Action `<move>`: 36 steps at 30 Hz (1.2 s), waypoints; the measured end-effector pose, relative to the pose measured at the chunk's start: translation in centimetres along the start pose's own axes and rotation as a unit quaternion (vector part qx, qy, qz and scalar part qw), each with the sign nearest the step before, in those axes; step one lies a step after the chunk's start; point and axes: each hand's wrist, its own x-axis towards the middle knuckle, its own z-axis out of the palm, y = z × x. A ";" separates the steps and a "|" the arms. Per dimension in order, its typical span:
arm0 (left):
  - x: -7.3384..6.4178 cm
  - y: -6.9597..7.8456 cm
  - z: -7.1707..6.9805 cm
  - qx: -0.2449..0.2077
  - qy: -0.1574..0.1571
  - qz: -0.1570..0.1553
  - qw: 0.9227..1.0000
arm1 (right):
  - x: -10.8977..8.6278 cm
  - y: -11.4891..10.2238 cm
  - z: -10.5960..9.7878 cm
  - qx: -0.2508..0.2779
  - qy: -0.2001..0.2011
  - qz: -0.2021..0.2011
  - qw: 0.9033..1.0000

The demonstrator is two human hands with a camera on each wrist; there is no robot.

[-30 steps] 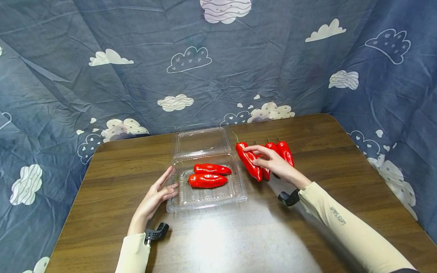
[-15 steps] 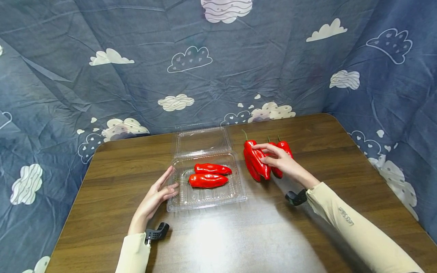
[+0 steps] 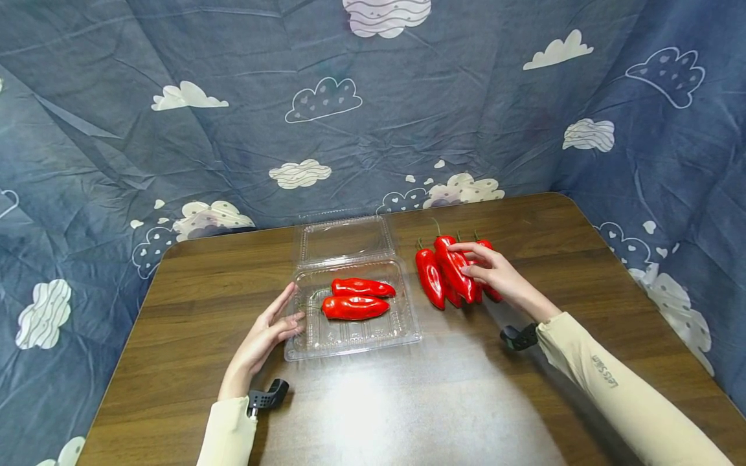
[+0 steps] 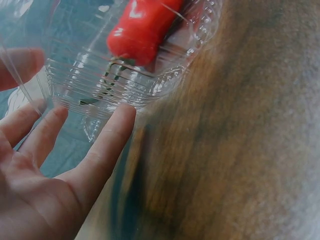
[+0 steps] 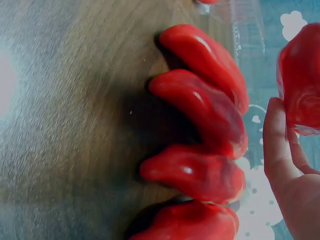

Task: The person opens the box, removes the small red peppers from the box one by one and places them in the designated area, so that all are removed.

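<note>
My right hand (image 3: 502,281) holds a long red pepper (image 3: 452,266) above the other peppers, thumb and fingers on its right side. In the right wrist view the held pepper (image 5: 304,80) is raised at the upper right. Under it several red peppers (image 3: 430,277) lie side by side on the table, partly hidden by the hand. At the left edge of the clear plastic container (image 3: 350,343), my left hand (image 3: 256,346) rests its extended fingers against the wall. Two red peppers (image 3: 355,309) lie crosswise inside.
The container's hinged lid (image 3: 346,241) is folded back toward the rear edge of the wooden table (image 3: 198,310). A blue cloth with white clouds (image 3: 233,142) hangs behind the table.
My right hand has moved right with the pepper it holds, over the row, uncovering the leftmost pepper on the table. My left hand and the container have stayed put.
</note>
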 end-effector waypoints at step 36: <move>0.0 0.2 0.1 0.007 0.000 -0.007 1.000 | -1.2 2.0 -4.0 0.011 0.071 -0.024 0.997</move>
